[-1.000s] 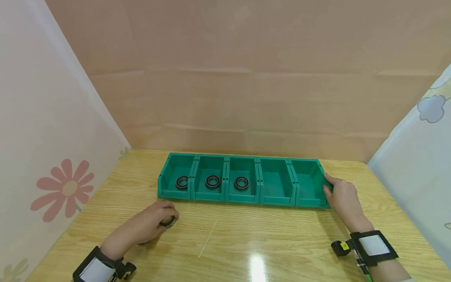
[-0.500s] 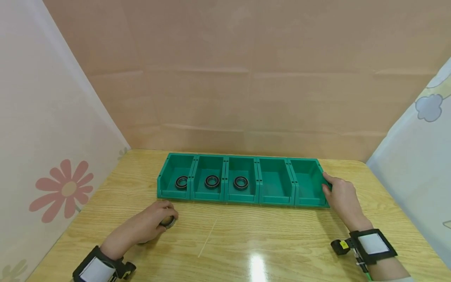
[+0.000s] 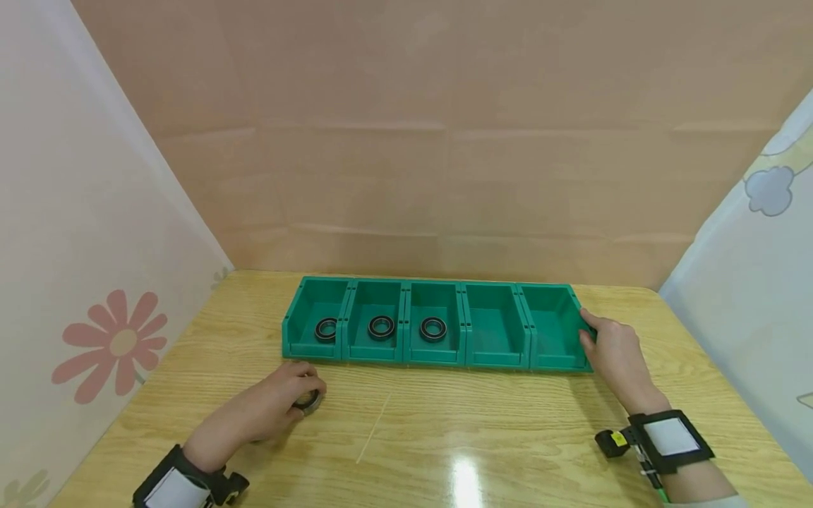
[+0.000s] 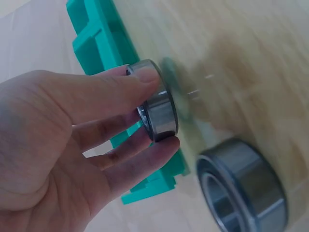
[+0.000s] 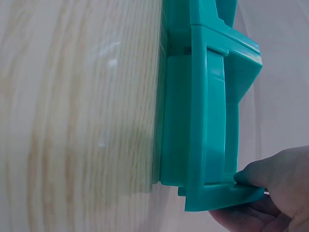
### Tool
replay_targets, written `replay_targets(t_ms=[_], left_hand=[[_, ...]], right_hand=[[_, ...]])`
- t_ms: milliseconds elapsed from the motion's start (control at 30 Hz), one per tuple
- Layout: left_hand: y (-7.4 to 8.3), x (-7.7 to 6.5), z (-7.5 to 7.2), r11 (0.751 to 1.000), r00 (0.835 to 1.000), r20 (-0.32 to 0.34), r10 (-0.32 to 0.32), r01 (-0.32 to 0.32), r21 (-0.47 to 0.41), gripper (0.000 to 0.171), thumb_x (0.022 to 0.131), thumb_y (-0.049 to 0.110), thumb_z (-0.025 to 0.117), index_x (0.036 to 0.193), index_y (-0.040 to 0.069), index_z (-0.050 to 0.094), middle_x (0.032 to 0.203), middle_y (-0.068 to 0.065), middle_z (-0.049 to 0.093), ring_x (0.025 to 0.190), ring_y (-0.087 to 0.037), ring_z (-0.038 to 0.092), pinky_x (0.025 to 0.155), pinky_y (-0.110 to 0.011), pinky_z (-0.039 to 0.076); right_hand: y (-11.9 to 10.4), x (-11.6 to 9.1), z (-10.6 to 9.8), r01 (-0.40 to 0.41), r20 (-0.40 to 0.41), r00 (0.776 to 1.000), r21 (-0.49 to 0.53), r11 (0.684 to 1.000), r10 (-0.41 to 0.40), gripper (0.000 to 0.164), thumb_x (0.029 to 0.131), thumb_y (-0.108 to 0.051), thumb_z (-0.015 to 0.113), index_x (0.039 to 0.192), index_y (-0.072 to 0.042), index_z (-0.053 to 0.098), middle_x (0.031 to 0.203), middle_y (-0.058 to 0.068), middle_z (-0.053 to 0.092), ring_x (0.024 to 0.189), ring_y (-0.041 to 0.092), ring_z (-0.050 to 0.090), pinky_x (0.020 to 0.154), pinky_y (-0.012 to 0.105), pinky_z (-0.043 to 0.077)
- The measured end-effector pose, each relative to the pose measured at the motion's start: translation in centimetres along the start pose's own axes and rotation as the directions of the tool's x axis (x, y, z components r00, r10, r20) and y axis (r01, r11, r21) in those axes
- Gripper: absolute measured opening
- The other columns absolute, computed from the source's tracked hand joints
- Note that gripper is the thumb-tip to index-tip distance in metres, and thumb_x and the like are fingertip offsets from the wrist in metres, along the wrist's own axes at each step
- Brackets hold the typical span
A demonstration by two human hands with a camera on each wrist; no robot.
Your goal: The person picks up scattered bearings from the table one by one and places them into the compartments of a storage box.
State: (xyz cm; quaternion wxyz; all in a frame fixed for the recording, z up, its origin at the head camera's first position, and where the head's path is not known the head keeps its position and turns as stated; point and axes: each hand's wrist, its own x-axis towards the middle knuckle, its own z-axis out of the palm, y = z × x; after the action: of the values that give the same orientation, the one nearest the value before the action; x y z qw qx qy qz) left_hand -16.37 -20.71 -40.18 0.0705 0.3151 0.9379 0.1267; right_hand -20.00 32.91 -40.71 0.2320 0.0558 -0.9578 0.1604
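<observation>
In the head view my left hand (image 3: 273, 403) is in front of the left end of a row of green bins (image 3: 438, 358). It pinches a ball bearing (image 4: 161, 111) between thumb and fingers, the ring tilted on edge. A second bearing (image 4: 251, 188) lies on the table beside that hand in the left wrist view; in the head view the hand and arm cover it. My right hand (image 3: 617, 356) grips the right side wall of the rightmost bin (image 5: 215, 121), thumb inside and fingers outside. Single bearings lie in the left bin (image 3: 327, 329), second bin (image 3: 381, 327) and middle bin (image 3: 433, 329).
The bins stand joined side by side on a wooden table (image 3: 419, 430), near its back edge. A brown covered wall (image 3: 432, 176) rises behind them. Patterned white panels flank the table at left (image 3: 121, 212) and right (image 3: 756, 282).
My left hand has shifted slightly to the right with the bearing in its fingers. My right hand keeps its hold on the bin wall.
</observation>
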Motion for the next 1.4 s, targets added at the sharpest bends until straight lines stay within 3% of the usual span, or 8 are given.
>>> replay_targets(t_ms=[233,467,667,867,1033,1200,1400], left_hand=[[1.2,0.2,-0.6,0.999,0.998,-0.029,0.050,-0.050,0.012,0.042,0.078,-0.001,0.079,0.114,0.016,0.070,0.116,-0.001,0.061,0.108,-0.023,0.057,0.090,-0.041,0.055],[2.8,1.7,-0.6,0.995,0.995,0.003,0.100,-0.100,0.010,0.038,0.081,0.004,0.079,0.116,0.017,0.069,0.117,-0.001,0.061,0.108,-0.020,0.056,0.088,-0.035,0.055],[4.5,2.9,-0.8,0.990,0.990,0.031,0.134,-0.135,0.028,0.038,0.082,0.006,0.079,0.117,0.017,0.070,0.119,0.000,0.061,0.108,-0.018,0.054,0.088,-0.031,0.056],[5.6,3.6,-1.1,0.983,0.984,0.040,0.176,-0.177,0.044,0.039,0.082,0.005,0.079,0.117,0.019,0.071,0.119,0.002,0.061,0.108,-0.016,0.054,0.089,-0.028,0.055],[6.5,4.2,-1.2,0.978,0.978,0.056,0.199,-0.202,0.045,0.040,0.083,0.003,0.077,0.118,0.020,0.070,0.120,0.002,0.061,0.109,-0.015,0.052,0.089,-0.025,0.055],[7.1,4.6,-1.1,0.971,0.971,0.048,0.232,-0.235,0.051,0.042,0.083,0.002,0.077,0.120,0.020,0.069,0.124,0.002,0.061,0.112,-0.015,0.052,0.091,-0.023,0.054],[7.8,5.2,-1.2,0.965,0.966,0.033,0.257,-0.258,0.040,0.043,0.083,0.002,0.077,0.121,0.020,0.069,0.126,0.003,0.060,0.113,-0.014,0.051,0.090,-0.022,0.054]], right_hand=[[0.1,0.1,0.1,0.003,0.003,1.000,-0.004,1.000,-0.003,0.040,0.090,0.001,0.062,0.126,0.017,0.057,0.093,0.039,0.065,0.045,0.016,0.045,0.039,0.025,0.025],[0.2,0.0,0.1,-0.012,0.012,1.000,-0.006,1.000,0.012,0.040,0.091,0.001,0.062,0.127,0.016,0.056,0.072,0.029,0.063,0.042,0.014,0.039,0.040,0.025,0.024],[-0.1,0.0,0.0,-0.023,0.020,1.000,-0.008,1.000,0.023,0.040,0.090,0.002,0.063,0.127,0.016,0.057,0.089,0.037,0.066,0.044,0.015,0.044,0.040,0.025,0.025],[-0.1,0.0,0.0,-0.022,0.008,1.000,-0.012,1.000,0.022,0.040,0.090,0.001,0.062,0.126,0.016,0.057,0.092,0.038,0.066,0.044,0.016,0.045,0.039,0.025,0.025],[-0.1,0.0,0.0,-0.032,0.019,0.999,-0.011,0.999,0.032,0.040,0.091,0.001,0.062,0.128,0.016,0.057,0.077,0.031,0.065,0.043,0.016,0.042,0.039,0.025,0.025],[-0.1,0.0,-0.1,-0.052,0.045,0.998,-0.005,0.999,0.052,0.040,0.093,0.000,0.060,0.130,0.014,0.055,0.060,0.017,0.057,0.041,0.015,0.035,0.040,0.025,0.025],[0.0,0.0,0.0,-0.046,0.038,0.998,-0.007,0.999,0.046,0.040,0.093,0.000,0.060,0.130,0.014,0.056,0.067,0.024,0.061,0.041,0.015,0.036,0.040,0.026,0.025]])
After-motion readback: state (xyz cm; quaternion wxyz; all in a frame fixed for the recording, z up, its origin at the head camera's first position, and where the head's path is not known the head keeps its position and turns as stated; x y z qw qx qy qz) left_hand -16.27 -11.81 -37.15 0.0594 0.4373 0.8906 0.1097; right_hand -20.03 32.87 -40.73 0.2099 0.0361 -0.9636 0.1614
